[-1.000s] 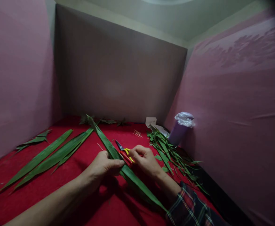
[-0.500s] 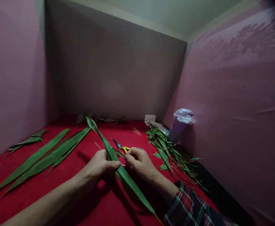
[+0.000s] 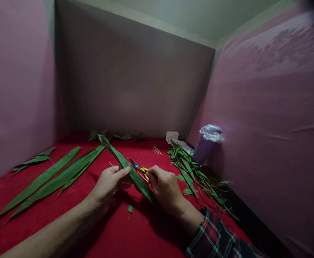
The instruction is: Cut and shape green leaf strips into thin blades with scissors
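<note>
A long green leaf (image 3: 116,156) slants across the middle, its upper end pointing away to the left. My left hand (image 3: 110,184) is closed on it, the thumb pressed flat on top and the fingers underneath. To the right, my right hand (image 3: 163,188) has its fingers curled together beside the scissors (image 3: 136,166); what is between them, if anything, I cannot make out. The lower end of the leaf runs toward this hand and fades into shadow. The scissors have dark blades and yellow and red handles, partly hidden by the leaf and fingers. A small leaf scrap (image 3: 130,208) lies nearer me.
Several long leaves (image 3: 49,179) lie on the red cloth (image 3: 100,236) at left. A heap of cut greenery (image 3: 189,166) is at right, near a purple container (image 3: 202,148) topped with clear plastic. Thin wooden sticks (image 3: 157,150) and a white card (image 3: 172,136) sit farther back.
The held leaf's lower end, which reached toward the bottom right, has drawn up behind my right hand. My left thumb has shifted up and left. A leaf scrap now shows on the cloth.
</note>
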`<state>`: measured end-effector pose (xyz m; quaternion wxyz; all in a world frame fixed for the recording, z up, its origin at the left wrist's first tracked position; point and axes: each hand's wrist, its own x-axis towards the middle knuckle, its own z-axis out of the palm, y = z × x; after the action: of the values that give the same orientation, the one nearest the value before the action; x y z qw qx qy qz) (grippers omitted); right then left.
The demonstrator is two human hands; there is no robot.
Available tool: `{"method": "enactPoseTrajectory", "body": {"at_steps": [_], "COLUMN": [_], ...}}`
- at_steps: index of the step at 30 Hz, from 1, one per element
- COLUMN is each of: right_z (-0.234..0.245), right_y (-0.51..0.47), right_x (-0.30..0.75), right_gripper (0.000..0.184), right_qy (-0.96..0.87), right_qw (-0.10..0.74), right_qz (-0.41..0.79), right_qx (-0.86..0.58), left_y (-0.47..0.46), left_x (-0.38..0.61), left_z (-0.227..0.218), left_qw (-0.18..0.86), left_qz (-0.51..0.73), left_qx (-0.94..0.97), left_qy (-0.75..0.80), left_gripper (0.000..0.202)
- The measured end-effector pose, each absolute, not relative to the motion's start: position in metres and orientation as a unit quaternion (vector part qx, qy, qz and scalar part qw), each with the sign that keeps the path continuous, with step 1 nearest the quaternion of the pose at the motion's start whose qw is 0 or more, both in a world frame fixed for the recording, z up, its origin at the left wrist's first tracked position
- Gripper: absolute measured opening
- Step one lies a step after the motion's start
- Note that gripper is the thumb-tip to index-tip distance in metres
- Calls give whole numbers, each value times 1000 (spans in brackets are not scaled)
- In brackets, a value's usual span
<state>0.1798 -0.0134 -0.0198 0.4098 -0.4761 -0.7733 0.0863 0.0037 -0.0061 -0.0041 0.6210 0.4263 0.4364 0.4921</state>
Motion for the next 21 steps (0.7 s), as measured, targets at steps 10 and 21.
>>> {"method": "enactPoseTrajectory", "body": {"at_steps": [10,21], "right_z": [-25,-18], "right_y": [-16,-20], "right_x": [174,171], "right_gripper": [12,15], "right_qy": [-764,-719], "right_qw": [404,487], "right_qz": [151,242], "right_qx": [-479,-434], "left_y": [-9,-14], "left_x": [5,7], "left_z": [-4,-2], "left_qw": [575,613], "left_qz": [473,432], "left_qx": [533,553], "left_qy": [402,364], "left_gripper": [20,22]}}
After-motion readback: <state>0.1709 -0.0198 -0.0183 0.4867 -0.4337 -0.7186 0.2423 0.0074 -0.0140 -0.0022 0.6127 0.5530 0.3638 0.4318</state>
